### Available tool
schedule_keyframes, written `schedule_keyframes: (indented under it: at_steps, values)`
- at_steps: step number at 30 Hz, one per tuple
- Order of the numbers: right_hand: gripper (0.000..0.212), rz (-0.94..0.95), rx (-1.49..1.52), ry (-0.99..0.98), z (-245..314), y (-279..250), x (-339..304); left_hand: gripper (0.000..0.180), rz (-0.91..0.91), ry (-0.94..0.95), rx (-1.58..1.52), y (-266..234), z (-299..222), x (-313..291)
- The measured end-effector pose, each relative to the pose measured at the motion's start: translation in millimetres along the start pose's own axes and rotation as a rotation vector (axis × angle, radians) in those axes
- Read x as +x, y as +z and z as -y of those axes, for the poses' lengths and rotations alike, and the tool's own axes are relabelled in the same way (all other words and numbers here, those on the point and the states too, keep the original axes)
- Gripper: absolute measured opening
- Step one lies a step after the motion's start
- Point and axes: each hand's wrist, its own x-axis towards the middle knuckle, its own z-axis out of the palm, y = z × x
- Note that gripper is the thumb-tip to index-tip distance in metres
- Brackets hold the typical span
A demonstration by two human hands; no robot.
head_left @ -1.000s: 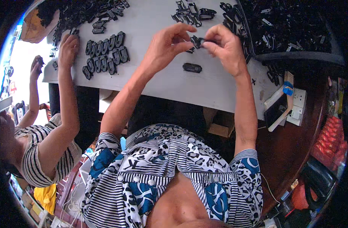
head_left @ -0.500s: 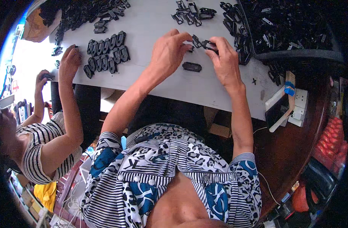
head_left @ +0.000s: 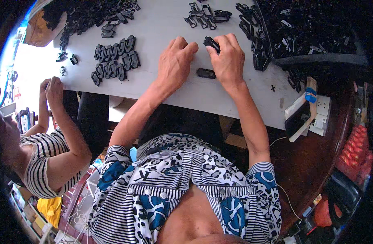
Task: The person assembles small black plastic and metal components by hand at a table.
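Observation:
My right hand (head_left: 228,59) is closed on a black plastic part (head_left: 211,43), an elongated piece tilted between thumb and fingers just above the table. To its left, my left hand (head_left: 175,59) has its fingers curled in; whatever they hold, if anything, is hidden. A black oblong casing (head_left: 205,73) lies flat on the table between my hands, close to the right wrist. Left of my left hand, two rows of similar black casings (head_left: 115,57) lie side by side. Beyond my hands sits a loose group of open black frames (head_left: 202,18).
A large dark tray (head_left: 317,60) heaped with black parts fills the far right, with more black parts (head_left: 257,40) along its edge. Another pile (head_left: 86,18) lies far left. A co-worker's hands (head_left: 52,87) are at the left table edge. A phone-like screen (head_left: 297,122) stands right, beside a power strip (head_left: 321,114).
My hands have moved apart from the two pieces' meeting point; the right shifted left with a black part, the left drew back. The co-worker's hands came together nearer the table edge.

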Motion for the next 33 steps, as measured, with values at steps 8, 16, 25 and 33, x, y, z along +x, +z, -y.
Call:
schedule_keyframes:
  at_steps: [8,16,25,33]
  values:
    - [0.024,0.018,-0.105,-0.012,-1,2,2,0.034,-0.042,-0.055,-0.137,0,7,-1]
    - [0.025,-0.041,-0.043,-0.062,2,2,2,0.031,-0.063,-0.031,-0.222,-2,12,-3]
    - [0.026,-0.024,-0.093,-0.063,-1,7,1,0.029,-0.045,-0.049,-0.213,0,14,-4]
    - [0.025,0.180,-0.083,-0.052,-5,-7,1,0.030,-0.082,-0.001,-0.171,-4,15,-8]
